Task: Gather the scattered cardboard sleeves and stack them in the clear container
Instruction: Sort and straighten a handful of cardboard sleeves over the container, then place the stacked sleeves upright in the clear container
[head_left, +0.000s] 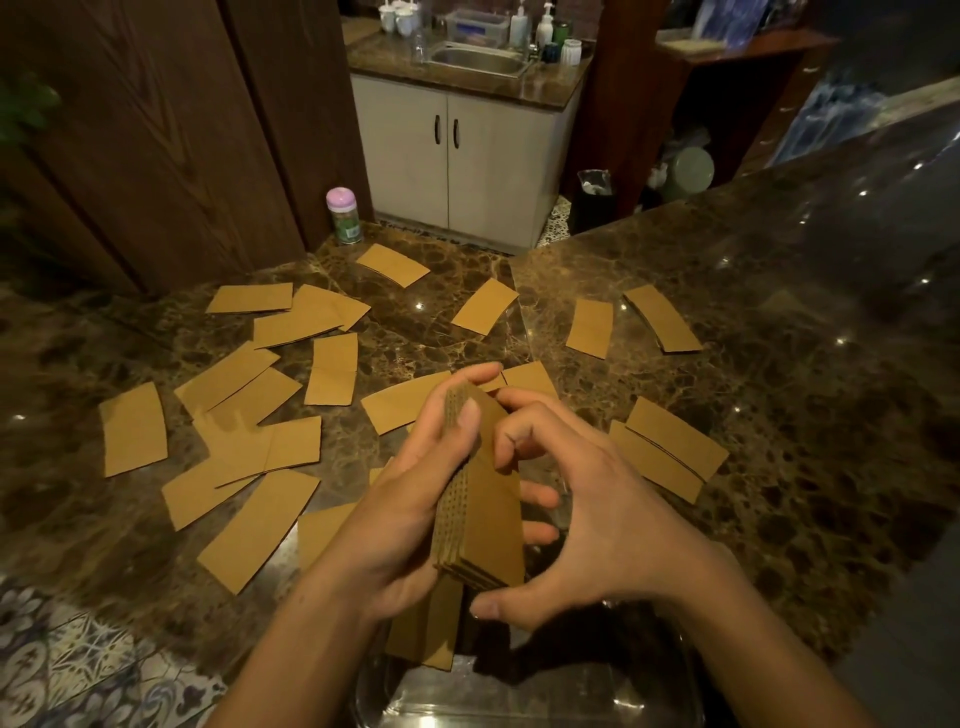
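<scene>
Sleeves (485, 499) stood stacked on edge, gripped by the left hand (387, 525) and pinched by the right hand (608, 514); a slack squeeze could spill them outside the container (571, 686)

Left hand (410, 499): grips stack (493, 525) from its left, thumb on the upper edge, fingers wrapped underneath.
Right hand (613, 499): right of stack, curled fingertips on its face, thumb at its near end.

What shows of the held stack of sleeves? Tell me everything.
The stack of sleeves is brown corrugated cardboard, flutes showing along its side edge. It is held edge-up, tilted, above the clear container. The left hand grips it, thumb on the edge; the right hand curls against its face and near end.
</scene>
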